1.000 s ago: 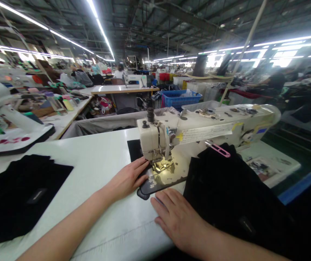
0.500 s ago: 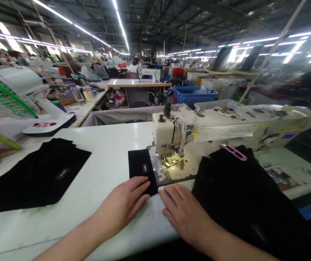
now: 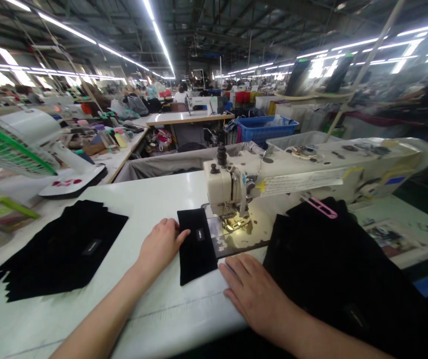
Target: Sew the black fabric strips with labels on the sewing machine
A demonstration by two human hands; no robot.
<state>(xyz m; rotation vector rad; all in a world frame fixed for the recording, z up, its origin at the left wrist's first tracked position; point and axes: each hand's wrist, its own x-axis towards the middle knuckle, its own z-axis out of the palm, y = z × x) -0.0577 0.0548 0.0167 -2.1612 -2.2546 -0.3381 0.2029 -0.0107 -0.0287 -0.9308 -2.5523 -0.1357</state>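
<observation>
A black fabric piece (image 3: pixel 195 257) with a small label (image 3: pixel 199 234) lies flat on the white table, just left of the sewing machine's (image 3: pixel 225 182) needle plate. My left hand (image 3: pixel 161 244) rests at its left edge, the thumb stretched over the fabric, apart from the other fingers, which are partly hidden. Lying flat near the table's front edge, my right hand (image 3: pixel 251 286) has its fingers extended and holds nothing. It is close to the fabric's lower right corner. The machine's lamp lights the presser foot area.
A stack of labelled black pieces (image 3: pixel 64 254) sits to the left. More black fabric (image 3: pixel 322 279) is heaped at the right, with pink thread snips (image 3: pixel 322 207) on top. A fan (image 3: pixel 68 169) stands at the back left; a blue crate (image 3: pixel 266 129) is beyond the machine.
My left hand has moved up and left, off the lower part of the black fabric piece to its left edge. The right hand stays in place. The view has shifted slightly.
</observation>
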